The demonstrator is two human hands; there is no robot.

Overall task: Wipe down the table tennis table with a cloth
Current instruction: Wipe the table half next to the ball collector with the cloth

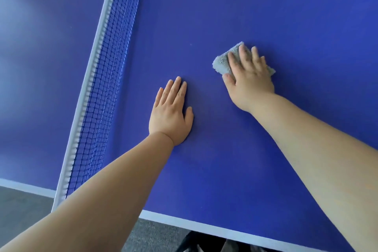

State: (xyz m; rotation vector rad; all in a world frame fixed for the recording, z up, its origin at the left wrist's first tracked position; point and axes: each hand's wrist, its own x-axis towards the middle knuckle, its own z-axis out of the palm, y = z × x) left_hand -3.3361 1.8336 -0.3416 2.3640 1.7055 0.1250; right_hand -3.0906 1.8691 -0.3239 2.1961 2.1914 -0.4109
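1. Head view, cloth [222, 62]: grey, fluffy, bunched. It lies on the blue table tennis table [276, 16], on the half right of the net, well in from the near edge.
2. Right hand [248, 76]: palm down on the cloth, fingers straight and slightly spread, pressing it to the surface. The thumb lies at the cloth's near side, and nothing is clenched. The forearm reaches in from the lower right.
3. Left hand [170, 114]: flat on bare table, fingers straight and close together, thumb out to the right, holding nothing. It sits between net and cloth, apart from both. The forearm enters from the lower left.
4. Net [111, 67]: dark blue mesh, white top band, left of both hands.
5. Floor [22, 208]: grey, below the table's white-lined near edge.
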